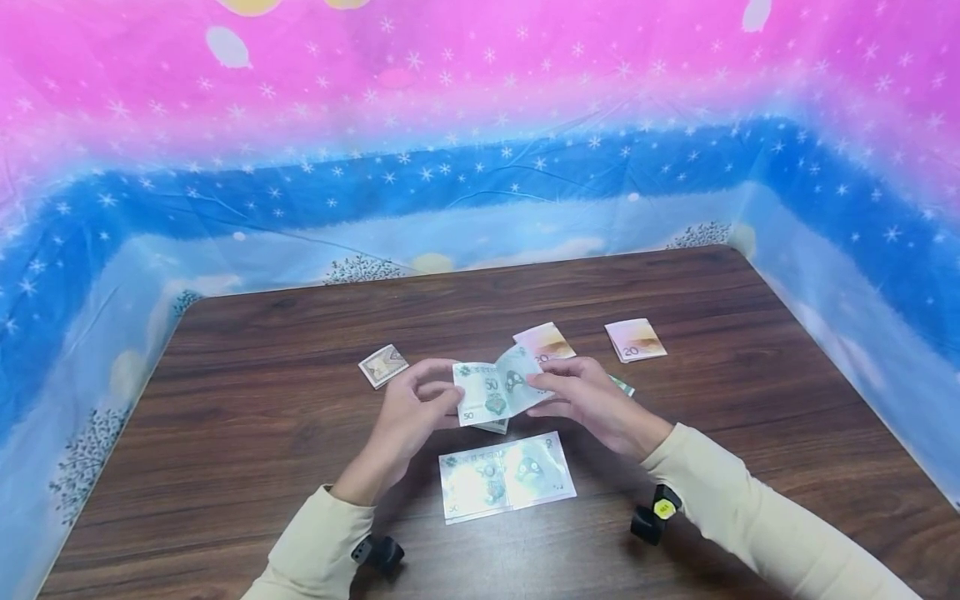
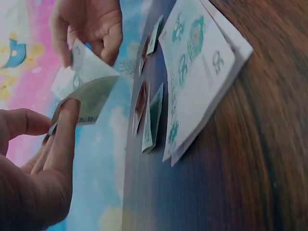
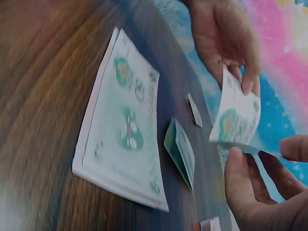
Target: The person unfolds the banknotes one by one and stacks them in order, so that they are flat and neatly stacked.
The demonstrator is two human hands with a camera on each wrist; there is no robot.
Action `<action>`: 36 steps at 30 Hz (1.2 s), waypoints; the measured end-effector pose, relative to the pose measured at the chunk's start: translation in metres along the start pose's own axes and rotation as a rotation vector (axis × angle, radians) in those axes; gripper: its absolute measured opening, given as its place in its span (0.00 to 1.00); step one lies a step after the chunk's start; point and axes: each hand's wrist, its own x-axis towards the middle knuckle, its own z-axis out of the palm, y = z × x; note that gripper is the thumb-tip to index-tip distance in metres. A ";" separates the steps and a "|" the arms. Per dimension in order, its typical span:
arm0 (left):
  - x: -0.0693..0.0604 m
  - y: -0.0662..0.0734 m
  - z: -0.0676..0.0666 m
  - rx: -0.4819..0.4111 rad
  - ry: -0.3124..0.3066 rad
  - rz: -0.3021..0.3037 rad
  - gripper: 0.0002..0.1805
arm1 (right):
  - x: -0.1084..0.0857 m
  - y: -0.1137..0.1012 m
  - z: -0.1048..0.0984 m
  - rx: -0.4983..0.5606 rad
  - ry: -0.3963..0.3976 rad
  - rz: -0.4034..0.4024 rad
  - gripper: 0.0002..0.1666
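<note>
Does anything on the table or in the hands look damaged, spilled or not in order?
Nothing looks spilled or torn. Slightly askew: the flat green notes in front, their edges not lining up. The held note bends near its middle, perhaps from folding.

Snowflake-printed drapes (image 1: 465, 175) round three sides of a wood-grain table (image 1: 247, 417) suggest a curtained booth.

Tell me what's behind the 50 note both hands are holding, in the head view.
Below the held note, an edge of a folded note peeks out; above it, part of a folded 20 note shows. The rest of both, and anything else there, is covered.
</note>
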 end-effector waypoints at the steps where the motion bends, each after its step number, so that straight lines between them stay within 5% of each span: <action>1: 0.000 0.000 -0.001 0.011 0.011 0.004 0.21 | 0.000 0.000 -0.001 -0.022 0.026 -0.005 0.27; 7: 0.000 -0.002 -0.006 0.048 0.041 -0.007 0.20 | 0.000 0.001 -0.008 -0.090 0.146 -0.032 0.21; 16: -0.002 -0.002 -0.013 0.054 0.001 -0.026 0.17 | -0.003 0.001 -0.017 -0.170 0.165 -0.024 0.14; 21: -0.007 0.000 -0.019 0.142 -0.101 -0.054 0.16 | -0.007 0.001 -0.021 -0.346 0.160 -0.015 0.14; 28: -0.015 0.001 -0.029 0.314 -0.306 -0.044 0.16 | -0.014 0.004 -0.020 -0.521 0.027 -0.073 0.13; 36: -0.022 -0.003 -0.030 0.489 -0.418 -0.060 0.14 | -0.021 0.016 -0.016 -0.665 -0.106 -0.104 0.16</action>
